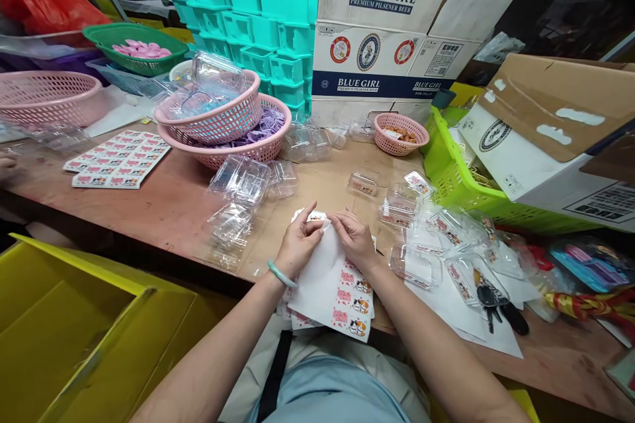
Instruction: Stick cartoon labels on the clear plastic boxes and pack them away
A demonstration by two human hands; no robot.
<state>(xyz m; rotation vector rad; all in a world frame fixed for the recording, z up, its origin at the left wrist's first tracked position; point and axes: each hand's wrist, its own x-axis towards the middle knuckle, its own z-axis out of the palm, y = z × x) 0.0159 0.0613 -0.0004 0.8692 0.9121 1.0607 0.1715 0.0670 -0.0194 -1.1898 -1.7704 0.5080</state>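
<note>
Both my hands meet over a white sticker sheet [342, 291] printed with small cat labels, lying at the table's near edge. My left hand [297, 244], with a pale green bangle on the wrist, pinches the sheet's top edge. My right hand [354, 238] pinches the same spot, fingers curled as if picking at one sticker. Clear plastic clamshell boxes [238, 192] lie scattered just beyond my hands. More labelled boxes [421, 264] sit to the right.
Stacked pink baskets [218, 125] hold clear boxes and purple pieces. A small pink basket [401, 133] and a green crate [456, 178] stand right. More sticker sheets [119, 158] lie left. A yellow bin [74, 324] sits below the table. Keys [493, 304] lie right.
</note>
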